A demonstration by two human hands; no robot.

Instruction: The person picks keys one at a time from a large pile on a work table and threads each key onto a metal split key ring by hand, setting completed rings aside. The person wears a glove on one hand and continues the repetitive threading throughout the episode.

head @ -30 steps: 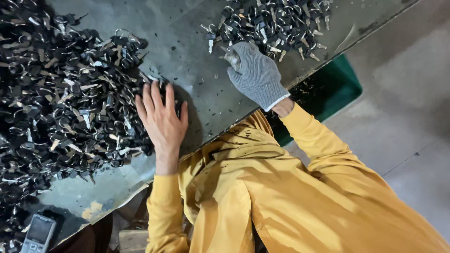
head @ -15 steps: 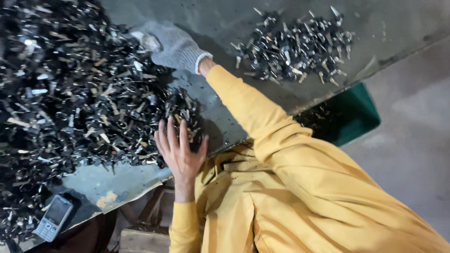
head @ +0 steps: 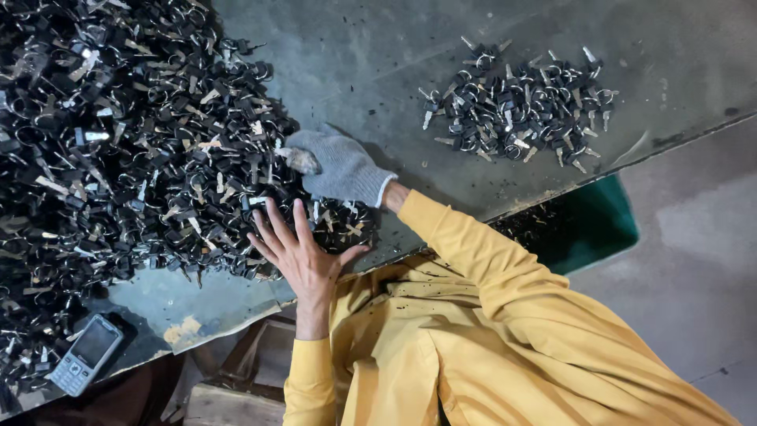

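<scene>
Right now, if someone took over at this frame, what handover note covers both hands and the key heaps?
Left hand: bare, open, fingers spread on the near edge of the big heap of keys.
Right hand: in a grey glove, resting on the same heap. Whether it grips anything cannot be told.
Things: the big heap covers the left of the grey table. A small heap lies apart on the right. A green bin sits below the table edge and a phone lies at the near left.
Done: only the small heap is set apart.
Left: the big heap, far larger.
</scene>
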